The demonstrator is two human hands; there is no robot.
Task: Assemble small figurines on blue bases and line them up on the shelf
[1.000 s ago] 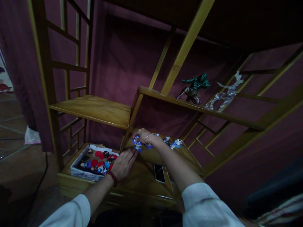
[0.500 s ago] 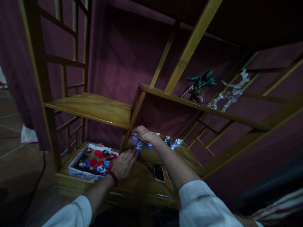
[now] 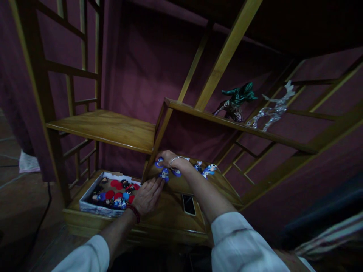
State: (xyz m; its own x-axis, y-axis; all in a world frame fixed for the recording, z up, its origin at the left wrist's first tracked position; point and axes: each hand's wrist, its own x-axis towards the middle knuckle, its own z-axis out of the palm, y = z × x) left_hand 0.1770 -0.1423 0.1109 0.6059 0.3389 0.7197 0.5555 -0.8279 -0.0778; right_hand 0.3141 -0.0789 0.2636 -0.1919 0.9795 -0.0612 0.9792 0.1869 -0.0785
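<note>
Layout unchanged, nothing newly placed | left hand (image 3: 148, 194): fingers straight by front figurine (image 3: 164, 174), hold unclear | right hand (image 3: 167, 157): fingers curled at rear figurine (image 3: 159, 163), grip hidden

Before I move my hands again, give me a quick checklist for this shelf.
1. Right hand gripping the blue figurine beside it: cannot tell; the fingers hide the contact.
2. Left hand well away from the nearer blue figurine: not ok; its fingertips are right by the base.
3. Phone apart from both hands: ok; it lies flat on the wood.
4. White-edged box free of the left hand: cannot tell; the hand overlaps its corner in this view.
5. Transparent animal ornament standing on the upper shelf: ok.
</note>
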